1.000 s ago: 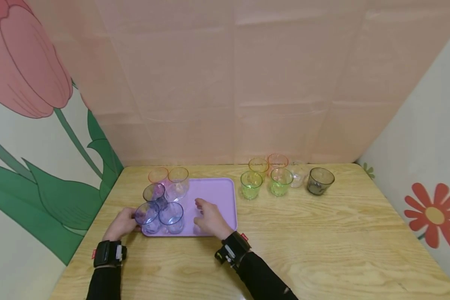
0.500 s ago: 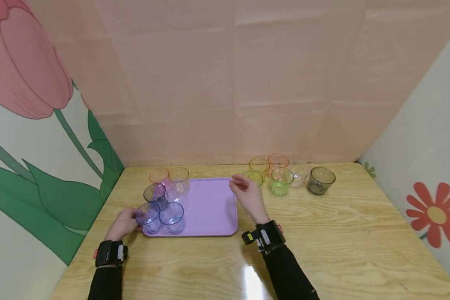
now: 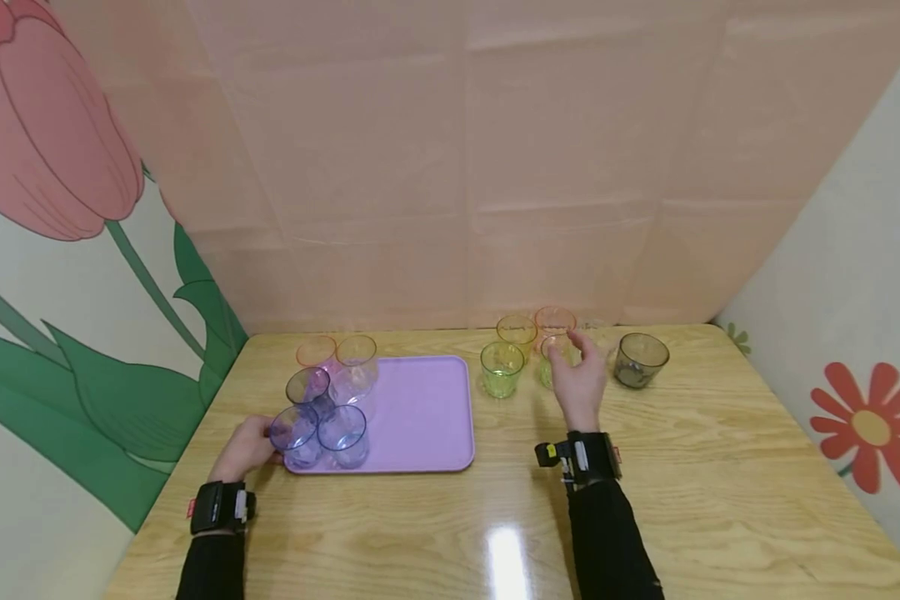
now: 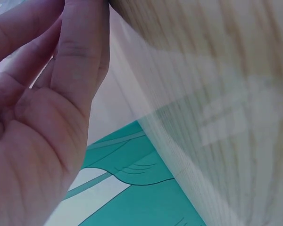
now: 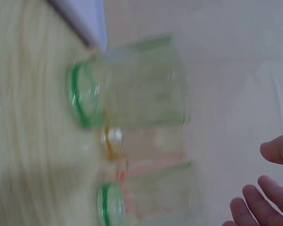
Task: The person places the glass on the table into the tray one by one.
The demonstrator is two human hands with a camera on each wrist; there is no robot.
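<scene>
My left hand (image 3: pixel 244 450) rests at the left edge of the lilac tray (image 3: pixel 427 417), fingertips beside a blue glass (image 3: pixel 294 433); in the left wrist view its fingers (image 4: pixel 78 52) reach up mostly straight, and their tips are cut off. A second blue glass (image 3: pixel 343 433) and a dark violet glass (image 3: pixel 309 390) stand close by on the tray. Over on the right, my right hand (image 3: pixel 581 387) is spread at a green glass (image 3: pixel 547 375), partly covering it. Thumb and fingers (image 5: pixel 276 150) are apart in the right wrist view, with no glass between them.
Behind the violet glass stand an amber-rimmed glass (image 3: pixel 356 367) and a pink-rimmed one (image 3: pixel 316 350). Near my right hand are another green glass (image 3: pixel 501 371), a yellow glass (image 3: pixel 517 332), an orange-pink glass (image 3: pixel 555 321) and a smoky grey glass (image 3: pixel 641 362). A pink-beige sheet (image 3: pixel 465 167) hangs behind the wooden table.
My right hand has gone from above the tray, rightward past the nearer green glass, to the other green glass. My left hand and the glasses keep their places.
</scene>
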